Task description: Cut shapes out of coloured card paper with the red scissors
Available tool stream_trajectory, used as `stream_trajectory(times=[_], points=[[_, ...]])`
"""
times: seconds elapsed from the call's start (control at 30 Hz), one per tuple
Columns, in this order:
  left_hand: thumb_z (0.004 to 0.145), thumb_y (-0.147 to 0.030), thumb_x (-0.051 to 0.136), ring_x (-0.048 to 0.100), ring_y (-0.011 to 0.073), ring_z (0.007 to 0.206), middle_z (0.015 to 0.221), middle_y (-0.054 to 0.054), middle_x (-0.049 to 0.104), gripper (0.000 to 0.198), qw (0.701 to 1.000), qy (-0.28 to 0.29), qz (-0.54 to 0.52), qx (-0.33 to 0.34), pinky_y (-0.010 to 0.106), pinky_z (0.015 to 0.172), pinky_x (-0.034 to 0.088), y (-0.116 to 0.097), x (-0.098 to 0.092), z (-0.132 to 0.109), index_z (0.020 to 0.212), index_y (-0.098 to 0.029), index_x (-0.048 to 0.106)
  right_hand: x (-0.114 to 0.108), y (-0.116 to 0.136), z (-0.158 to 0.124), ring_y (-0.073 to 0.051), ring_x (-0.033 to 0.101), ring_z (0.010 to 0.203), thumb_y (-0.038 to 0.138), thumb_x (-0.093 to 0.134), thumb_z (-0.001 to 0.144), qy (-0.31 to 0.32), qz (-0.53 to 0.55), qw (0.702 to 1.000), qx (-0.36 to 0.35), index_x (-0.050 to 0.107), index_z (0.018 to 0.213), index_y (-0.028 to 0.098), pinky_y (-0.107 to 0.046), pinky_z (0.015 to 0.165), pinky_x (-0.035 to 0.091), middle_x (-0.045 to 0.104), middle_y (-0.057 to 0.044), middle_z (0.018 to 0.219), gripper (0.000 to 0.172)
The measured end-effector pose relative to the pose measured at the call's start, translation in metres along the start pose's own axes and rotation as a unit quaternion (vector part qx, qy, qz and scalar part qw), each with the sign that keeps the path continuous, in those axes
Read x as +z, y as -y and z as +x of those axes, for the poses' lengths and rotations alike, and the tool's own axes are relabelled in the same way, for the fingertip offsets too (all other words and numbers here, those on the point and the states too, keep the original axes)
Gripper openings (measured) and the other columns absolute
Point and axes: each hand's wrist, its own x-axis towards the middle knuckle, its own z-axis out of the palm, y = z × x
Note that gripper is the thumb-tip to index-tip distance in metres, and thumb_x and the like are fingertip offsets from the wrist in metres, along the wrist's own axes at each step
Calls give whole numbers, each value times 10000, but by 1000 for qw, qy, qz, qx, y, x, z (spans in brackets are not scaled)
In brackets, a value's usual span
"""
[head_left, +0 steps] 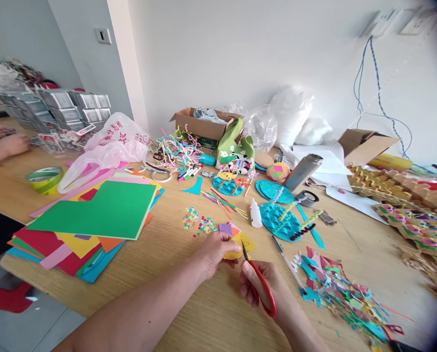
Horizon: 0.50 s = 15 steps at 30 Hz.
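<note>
My left hand (218, 250) pinches a small piece of yellow paper (248, 240) that bears a drawn outline. In my right hand (264, 283) are red-handled scissors (255, 274), their dark blades at the yellow paper's edge. Just beyond the paper lie a purple paper square (225, 228) and some pink paper. Little piles of coloured paper dots (206, 224) rest to the left of these. A white glue bottle (255, 213) stands farther back, near turquoise painted egg-tray pieces (280, 222) with pipe cleaners. A pen (287, 261) lies right of my hands.
Stacked coloured paper (101, 210) covers the left, beside a tape roll (45, 180) and a plastic bag (111, 146). Paper scraps (346, 293) spread at the right. A steel flask (304, 172), pipe cleaners (174, 151) and egg trays (398, 186) stand farther back. Another person's hands (9, 142) show at far left.
</note>
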Motion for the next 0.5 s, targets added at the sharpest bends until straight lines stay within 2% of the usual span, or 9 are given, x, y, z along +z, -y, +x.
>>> stream_trajectory(times=[0.5], points=[[524, -267, 661, 476, 97, 469, 561, 1, 550, 219, 1000, 18, 11, -1, 231, 433, 356, -4, -2, -2, 654, -127, 554, -2, -3, 0, -55, 419, 312, 774, 504, 650, -2, 1, 1000, 3, 487, 537, 157, -166, 324, 307, 516, 5, 412, 628]])
